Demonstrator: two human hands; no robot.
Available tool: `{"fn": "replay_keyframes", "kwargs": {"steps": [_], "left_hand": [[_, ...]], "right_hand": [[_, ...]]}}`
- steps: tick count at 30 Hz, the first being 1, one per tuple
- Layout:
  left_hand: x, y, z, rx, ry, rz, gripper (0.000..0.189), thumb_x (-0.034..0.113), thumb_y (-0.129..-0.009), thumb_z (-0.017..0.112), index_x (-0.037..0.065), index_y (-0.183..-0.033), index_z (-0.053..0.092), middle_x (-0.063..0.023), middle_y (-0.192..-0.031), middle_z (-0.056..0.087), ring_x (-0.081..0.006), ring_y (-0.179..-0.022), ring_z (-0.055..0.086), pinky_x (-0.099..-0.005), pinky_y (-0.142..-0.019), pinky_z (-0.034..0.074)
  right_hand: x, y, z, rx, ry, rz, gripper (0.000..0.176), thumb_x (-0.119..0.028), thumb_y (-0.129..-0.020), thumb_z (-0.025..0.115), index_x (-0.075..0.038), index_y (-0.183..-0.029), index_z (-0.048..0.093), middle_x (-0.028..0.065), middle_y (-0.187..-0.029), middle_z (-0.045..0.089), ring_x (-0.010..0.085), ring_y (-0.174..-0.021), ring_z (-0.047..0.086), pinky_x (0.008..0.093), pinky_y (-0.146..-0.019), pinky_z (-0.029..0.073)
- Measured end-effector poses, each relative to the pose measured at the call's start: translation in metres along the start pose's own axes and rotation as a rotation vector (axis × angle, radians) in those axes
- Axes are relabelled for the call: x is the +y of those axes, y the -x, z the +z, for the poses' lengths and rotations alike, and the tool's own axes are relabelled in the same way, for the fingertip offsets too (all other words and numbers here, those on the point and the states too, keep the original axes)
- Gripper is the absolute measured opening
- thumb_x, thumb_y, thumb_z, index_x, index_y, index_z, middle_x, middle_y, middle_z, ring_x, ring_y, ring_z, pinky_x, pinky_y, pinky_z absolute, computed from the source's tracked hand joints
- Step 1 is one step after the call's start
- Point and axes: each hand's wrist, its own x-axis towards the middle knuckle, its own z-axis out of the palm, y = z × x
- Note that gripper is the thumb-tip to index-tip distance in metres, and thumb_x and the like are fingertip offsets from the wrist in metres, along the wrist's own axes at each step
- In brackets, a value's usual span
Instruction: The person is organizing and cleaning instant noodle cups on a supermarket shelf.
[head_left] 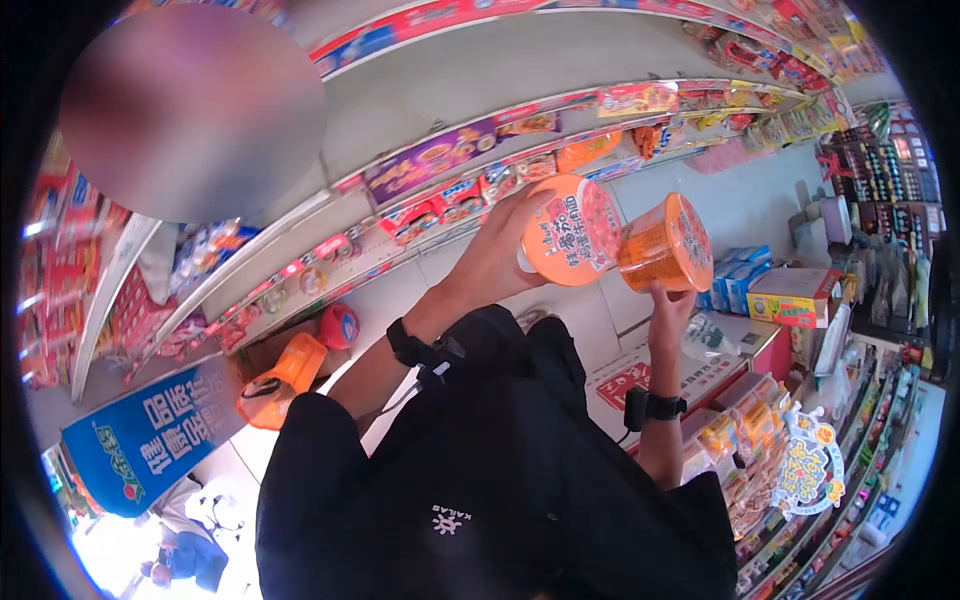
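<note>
My left hand (pixel 500 245) is wrapped round an orange instant noodle cup (pixel 572 232), its round printed lid turned up to me. In my right hand (pixel 672 310) sits a second orange instant noodle cup (pixel 648 255), tilted, with its lid facing right and my fingers under its side. The two cups are raised in front of my body, side by side and close together. Black bands with small devices are on both my wrists.
Shelves (pixel 440 115) of packaged goods curve along the left and top. Blue and yellow boxes (pixel 790 295) stand on the right. Below them are racks of snack packs (pixel 755 440). An orange bag (pixel 290 375) and a blue sign (pixel 150 435) are at lower left.
</note>
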Motion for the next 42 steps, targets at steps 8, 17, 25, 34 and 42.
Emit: {"fn": "replay_keyframes", "kwargs": {"steps": [8, 17, 25, 34, 42], "left_hand": [[0.005, 0.120, -0.069, 0.125, -0.155, -0.161, 0.110, 0.020, -0.063, 0.098, 0.010, -0.153, 0.037, -0.0208, -0.154, 0.043, -0.0409, -0.140, 0.044, -0.0473, -0.117, 0.041], [-0.004, 0.194, -0.136, 0.319, -0.379, -0.113, 0.114, 0.018, -0.059, 0.099, 0.005, -0.152, 0.033, -0.0241, -0.146, 0.050, -0.0418, -0.131, 0.053, -0.0473, -0.110, 0.048], [-0.019, 0.123, -0.238, 0.429, -0.487, 0.044, 0.110, 0.023, -0.064, 0.098, 0.002, -0.150, 0.033, -0.0256, -0.138, 0.056, -0.0426, -0.123, 0.060, -0.0470, -0.101, 0.055], [-0.067, 0.044, -0.315, 0.290, -0.819, -0.087, 0.088, 0.049, -0.079, 0.083, 0.004, -0.146, 0.047, -0.0237, -0.130, 0.065, -0.0425, -0.114, 0.066, -0.0489, -0.097, 0.054], [-0.170, 0.023, -0.380, 0.295, -0.615, 0.267, 0.042, 0.039, -0.090, 0.076, 0.011, -0.120, 0.070, -0.0103, -0.100, 0.075, -0.0233, -0.076, 0.072, -0.0384, -0.070, 0.057]], "right_hand": [[0.008, 0.105, 0.069, -0.188, -0.093, 0.003, 0.070, -0.004, -0.082, 0.084, 0.001, -0.142, 0.048, 0.0124, -0.141, 0.058, 0.0225, -0.131, 0.056, 0.0384, -0.114, 0.042], [0.033, 0.204, 0.154, -0.403, -0.096, -0.085, 0.078, 0.001, -0.077, 0.085, 0.001, -0.144, 0.044, 0.0140, -0.142, 0.057, 0.0214, -0.132, 0.055, 0.0382, -0.114, 0.043], [0.018, 0.256, 0.209, -0.338, -0.143, -0.061, 0.085, -0.001, -0.073, 0.089, -0.001, -0.143, 0.041, 0.0138, -0.140, 0.057, 0.0224, -0.130, 0.056, 0.0398, -0.112, 0.045], [-0.059, 0.204, 0.326, -0.351, 0.025, -0.272, 0.085, -0.010, -0.074, 0.092, 0.000, -0.144, 0.045, 0.0129, -0.141, 0.057, 0.0216, -0.132, 0.055, 0.0393, -0.112, 0.044], [-0.075, 0.133, 0.426, -0.228, 0.130, -0.458, 0.087, -0.017, -0.073, 0.093, 0.002, -0.142, 0.043, 0.0139, -0.136, 0.059, 0.0220, -0.127, 0.058, 0.0381, -0.109, 0.047]]}}
